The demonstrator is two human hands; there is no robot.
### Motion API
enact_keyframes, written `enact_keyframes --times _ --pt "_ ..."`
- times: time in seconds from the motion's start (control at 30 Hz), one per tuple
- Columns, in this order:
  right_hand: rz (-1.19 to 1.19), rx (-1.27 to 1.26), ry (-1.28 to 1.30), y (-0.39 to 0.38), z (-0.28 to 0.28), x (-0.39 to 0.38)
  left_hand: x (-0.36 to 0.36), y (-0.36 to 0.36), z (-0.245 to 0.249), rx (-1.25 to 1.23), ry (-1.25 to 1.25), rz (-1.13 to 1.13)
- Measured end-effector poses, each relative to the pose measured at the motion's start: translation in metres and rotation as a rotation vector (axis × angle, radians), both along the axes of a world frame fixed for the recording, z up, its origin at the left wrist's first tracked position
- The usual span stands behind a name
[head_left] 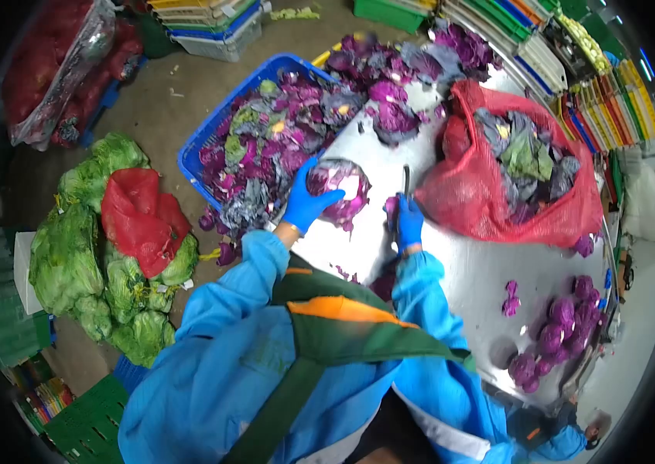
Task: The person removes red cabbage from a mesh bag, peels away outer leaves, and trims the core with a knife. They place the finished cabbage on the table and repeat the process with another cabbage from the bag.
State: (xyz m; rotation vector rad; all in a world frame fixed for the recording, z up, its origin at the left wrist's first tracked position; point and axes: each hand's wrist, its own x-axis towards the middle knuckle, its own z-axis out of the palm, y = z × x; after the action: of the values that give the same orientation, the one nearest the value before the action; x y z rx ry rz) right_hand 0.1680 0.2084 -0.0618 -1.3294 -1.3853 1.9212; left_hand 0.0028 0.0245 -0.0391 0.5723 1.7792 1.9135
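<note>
My left hand, in a blue glove, curls round the left side of a red cabbage over the metal table. A pale patch shows on the upper part of that head. To the right, my gloved right hand is closed round a knife, its narrow dark blade pointing away from me. A small purple piece of cabbage leaf shows against the left side of this hand. The knife's handle is mostly hidden by my fingers.
A blue crate full of purple leaves stands left of the metal table. A red mesh sack of leaves lies at right, cabbages at lower right. Green cabbages sit on the floor. Another person is at lower right.
</note>
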Motion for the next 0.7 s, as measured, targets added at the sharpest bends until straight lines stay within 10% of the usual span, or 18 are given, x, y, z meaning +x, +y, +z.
enact_keyframes --times 0.03,0.07,0.27,0.6,0.7 --pt "0.061 0.020 0.033 0.002 -0.001 0.006 -0.014 -0.003 0.010 0.003 0.014 0.008" --pt "0.183 0.685 0.003 -0.003 0.012 -0.001 -0.013 -0.011 0.023 0.011 -0.143 -0.073" --pt "0.857 0.732 -0.104 -0.022 0.123 -0.031 -0.028 -0.009 0.044 -0.128 -0.150 -0.350" --pt "0.446 0.259 -0.094 0.006 0.036 -0.057 -0.028 -0.012 0.049 -0.154 0.057 -0.389" --pt "0.512 0.529 -0.284 0.014 0.013 -0.024 -0.019 -0.016 0.046 -0.116 -0.015 -0.275"
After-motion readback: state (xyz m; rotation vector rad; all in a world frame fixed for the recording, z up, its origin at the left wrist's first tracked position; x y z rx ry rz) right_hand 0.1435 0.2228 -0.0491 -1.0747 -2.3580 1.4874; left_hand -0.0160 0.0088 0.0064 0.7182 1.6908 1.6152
